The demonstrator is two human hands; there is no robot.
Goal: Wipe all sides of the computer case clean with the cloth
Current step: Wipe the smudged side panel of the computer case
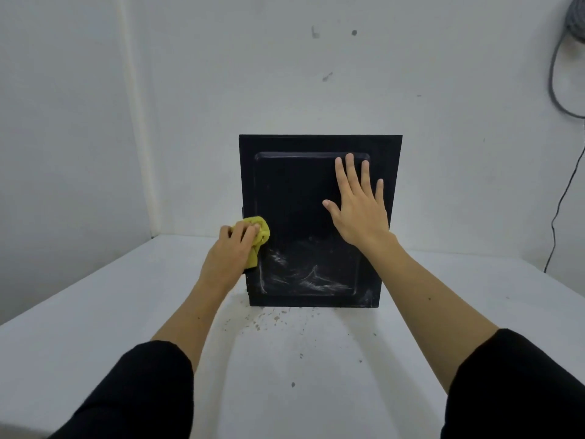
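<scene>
A black computer case (304, 217) stands on a white bench (95, 312). It is steadied by the right hand (357, 207), fingers spread flat on the panel. A yellow cloth (258, 236), bunched under the left hand's (231, 251) curled fingers, is pressed to the case's left edge, probably for wiping.

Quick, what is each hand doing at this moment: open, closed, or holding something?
Left hand: closed around the yellow cloth, at the left edge of the black computer case.
Right hand: open, fingers spread flat on the case's side panel.
</scene>
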